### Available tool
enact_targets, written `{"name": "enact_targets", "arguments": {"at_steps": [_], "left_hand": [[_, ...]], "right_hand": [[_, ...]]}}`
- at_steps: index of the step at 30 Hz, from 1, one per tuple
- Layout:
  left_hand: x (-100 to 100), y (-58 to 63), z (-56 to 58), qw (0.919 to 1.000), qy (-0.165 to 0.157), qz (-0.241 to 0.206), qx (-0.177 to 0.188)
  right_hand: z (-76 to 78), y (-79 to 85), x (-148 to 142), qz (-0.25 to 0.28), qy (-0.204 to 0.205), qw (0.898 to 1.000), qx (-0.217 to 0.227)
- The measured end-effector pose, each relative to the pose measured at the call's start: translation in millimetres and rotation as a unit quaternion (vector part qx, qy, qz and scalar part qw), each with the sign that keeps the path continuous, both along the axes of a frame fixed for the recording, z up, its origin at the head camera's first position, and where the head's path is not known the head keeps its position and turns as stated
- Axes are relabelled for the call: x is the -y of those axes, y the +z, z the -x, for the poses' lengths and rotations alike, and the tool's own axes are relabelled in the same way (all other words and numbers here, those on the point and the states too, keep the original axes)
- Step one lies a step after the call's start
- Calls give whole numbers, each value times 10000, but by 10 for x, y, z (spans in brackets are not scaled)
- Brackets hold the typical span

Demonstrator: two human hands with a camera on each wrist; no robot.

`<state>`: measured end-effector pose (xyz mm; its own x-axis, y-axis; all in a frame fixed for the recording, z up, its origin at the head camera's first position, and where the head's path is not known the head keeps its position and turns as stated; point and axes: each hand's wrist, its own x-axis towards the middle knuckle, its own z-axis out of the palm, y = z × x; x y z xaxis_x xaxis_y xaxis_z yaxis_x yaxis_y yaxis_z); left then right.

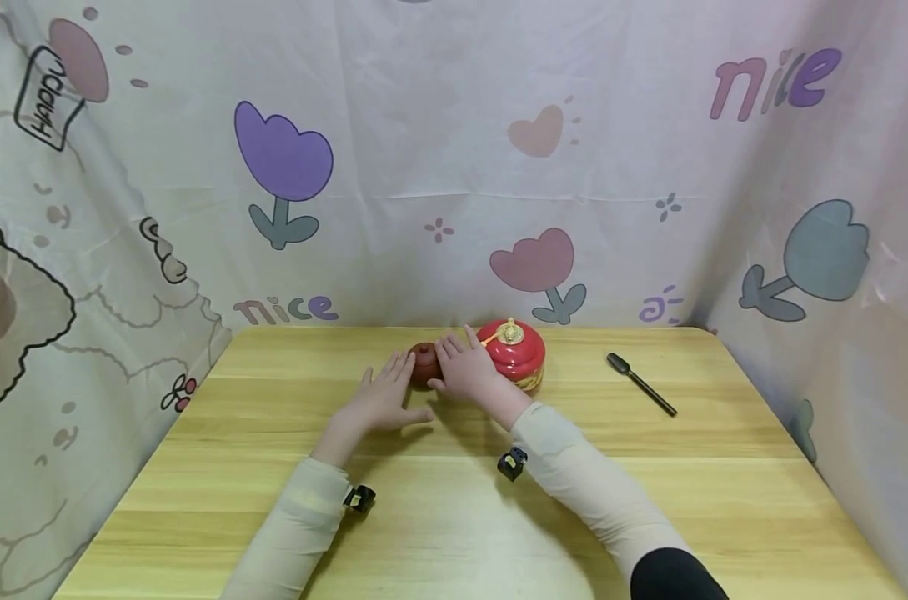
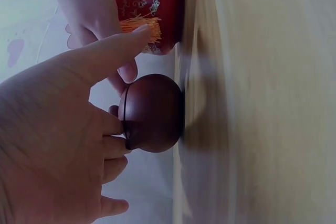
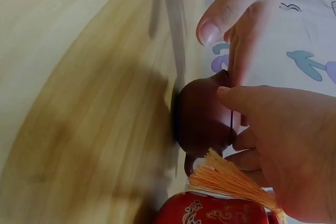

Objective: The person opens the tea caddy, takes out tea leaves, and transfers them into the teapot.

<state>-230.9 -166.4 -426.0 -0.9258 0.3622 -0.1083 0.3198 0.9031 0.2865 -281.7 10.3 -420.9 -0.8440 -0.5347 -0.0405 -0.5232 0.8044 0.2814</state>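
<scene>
A small brown clay teapot (image 1: 424, 364) stands upright on the table between both hands, its lid on. In the left wrist view the teapot (image 2: 155, 113) shows its round body and short spout. My left hand (image 1: 382, 398) touches the spout side with straight fingers, thumb spread away. On the handle side, my right hand (image 1: 464, 367) lays its thumb at the body of the teapot (image 3: 203, 114), its fingers extended along the pot. Just right of that hand is a red lidded jar (image 1: 515, 354) with a gold knob and an orange tassel (image 3: 226, 177).
A black spoon-like scoop (image 1: 641, 383) lies at the right on the wooden table (image 1: 438, 533). A printed curtain (image 1: 423, 125) hangs behind the table's back edge and along both sides.
</scene>
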Motion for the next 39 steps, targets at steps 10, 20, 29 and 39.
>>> {"name": "enact_targets", "arguments": {"at_steps": [10, 20, 29, 39], "left_hand": [[69, -79, -22, 9999, -67, -13, -100], [172, -51, -213, 9997, -226, -132, -22], [153, 5, -433, 9988, -487, -65, 24], [65, 63, -637, 9970, -767, -96, -47]], "right_hand": [[-185, -18, 47, 41, -51, 9997, -217], [-460, -72, 20, 330, -30, 9990, -295], [-731, -131, -79, 741, -26, 9960, -500], [-1002, -120, -211, 961, -121, 9944, -422]]}}
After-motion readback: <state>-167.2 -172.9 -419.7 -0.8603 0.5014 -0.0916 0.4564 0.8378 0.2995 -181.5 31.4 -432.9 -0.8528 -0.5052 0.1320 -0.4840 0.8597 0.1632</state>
